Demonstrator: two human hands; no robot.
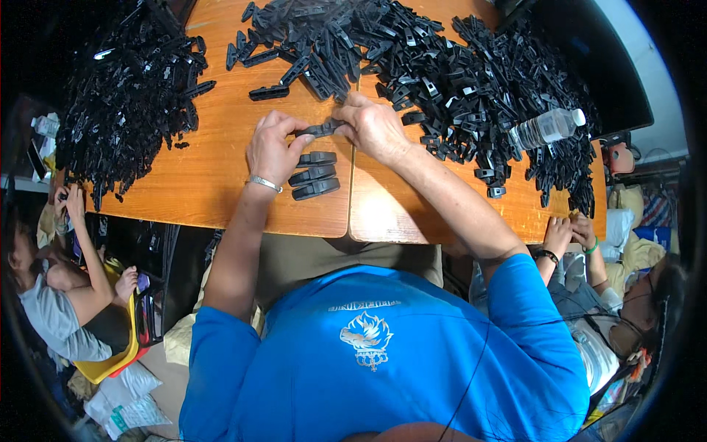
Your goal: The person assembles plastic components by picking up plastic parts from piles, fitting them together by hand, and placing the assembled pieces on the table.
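Over the wooden table [412,210], my left hand [274,151] pinches one end of a slim black plastic part [321,130]. My right hand [374,131] has its thumb and fingers closed on the other end, so the part spans the gap between both hands. Fingers cover its two ends. Just below it, three similar black parts [315,189] lie side by side in a short row. A large pile of elongated black parts [317,44] spreads beyond my hands, its nearest pieces close to my right fingers.
Another heap of black parts [132,110] covers the table's left. Smaller black pieces [442,81] are piled at the right, with a clear plastic bottle [546,129] lying on them. Co-workers' hands [567,234] are at the right edge, others [72,202] at the left.
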